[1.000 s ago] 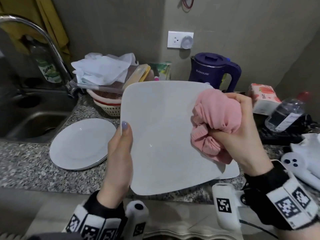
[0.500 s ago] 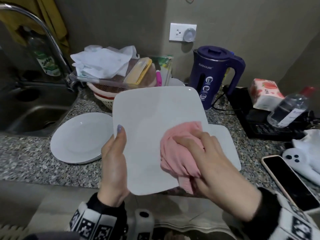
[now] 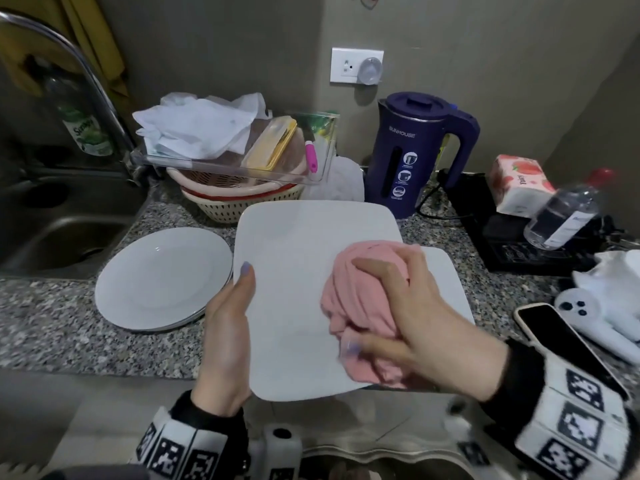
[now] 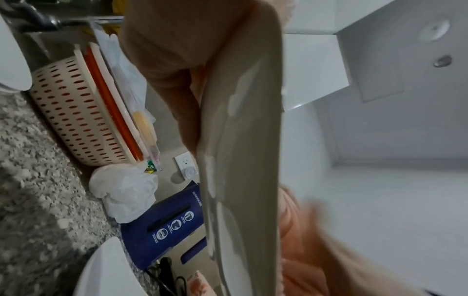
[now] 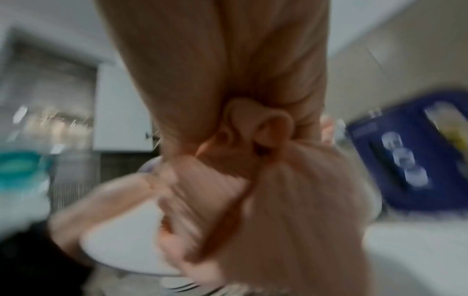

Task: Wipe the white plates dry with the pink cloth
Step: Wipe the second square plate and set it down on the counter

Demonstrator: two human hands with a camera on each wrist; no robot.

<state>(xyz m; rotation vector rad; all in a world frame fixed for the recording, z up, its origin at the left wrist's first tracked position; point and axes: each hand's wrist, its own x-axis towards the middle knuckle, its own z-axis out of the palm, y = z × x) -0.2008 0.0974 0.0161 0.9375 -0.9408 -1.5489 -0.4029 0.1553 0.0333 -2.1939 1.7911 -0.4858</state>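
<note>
My left hand point(image 3: 230, 323) grips the left edge of a white square plate point(image 3: 294, 271), thumb on its face, and holds it above the counter. Seen edge-on in the left wrist view, that plate point(image 4: 243, 160) has my fingers behind it. My right hand point(image 3: 408, 327) clutches the bunched pink cloth point(image 3: 360, 299) and presses it on the plate's right half. The right wrist view is blurred, showing the cloth point(image 5: 266, 190) wadded in my fingers. A second square plate point(image 3: 446, 278) lies on the counter underneath. Round white plates point(image 3: 159, 278) are stacked on the left.
The sink point(image 3: 52, 237) and tap are at the left. Baskets with a clear tray point(image 3: 242, 188) stand behind the plates. A purple kettle point(image 3: 415, 154), tissue pack point(image 3: 519, 181), water bottle point(image 3: 561, 213) and phone point(image 3: 561, 341) crowd the right side.
My right hand slid the pink cloth from the plate's upper right corner down to its lower middle, then a little right. The plate tilted flatter and lower. My left hand kept its grip.
</note>
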